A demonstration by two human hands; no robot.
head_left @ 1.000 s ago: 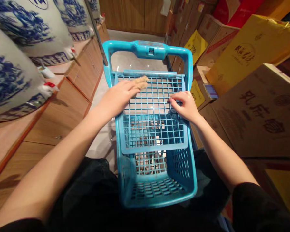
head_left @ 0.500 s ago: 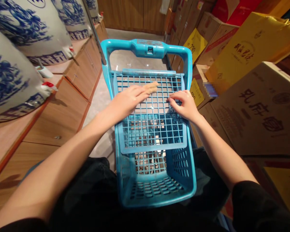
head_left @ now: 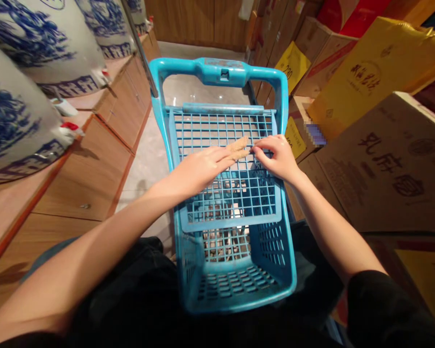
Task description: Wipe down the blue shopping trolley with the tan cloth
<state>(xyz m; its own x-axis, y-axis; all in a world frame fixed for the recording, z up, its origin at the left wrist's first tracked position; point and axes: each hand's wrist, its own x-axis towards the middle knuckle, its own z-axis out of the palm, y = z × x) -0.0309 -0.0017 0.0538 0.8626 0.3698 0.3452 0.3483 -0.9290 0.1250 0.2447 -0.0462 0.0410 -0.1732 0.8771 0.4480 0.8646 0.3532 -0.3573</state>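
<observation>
A blue plastic shopping basket cart [head_left: 292, 285] stands between my legs, its handle at the far end. The mesh flap [head_left: 232, 223] slopes across the upper part of the cart. My left hand [head_left: 203, 166] lies over the flap with its fingers stretched forward, holding a tan cloth [head_left: 237, 149] against the grid. Part of the cloth is hidden under the fingers. Just right of the cloth, my right hand [head_left: 275, 157] has its fingers curled at the grid bars, thumb and forefinger close together. Its fingertips are partly hidden.
Large blue-and-white ceramic jars [head_left: 14, 106] with red-handled taps line a wooden cabinet [head_left: 68, 169] on the left. Cardboard boxes [head_left: 391, 169] and a yellow gift bag [head_left: 369, 82] are stacked close on the right. Yellow price signs [head_left: 293, 65] stand among them. Tiled floor shows beyond the cart.
My left hand has slid right and slightly toward me across the mesh, carrying the tan cloth close to my right hand. My right hand has stayed in about the same place.
</observation>
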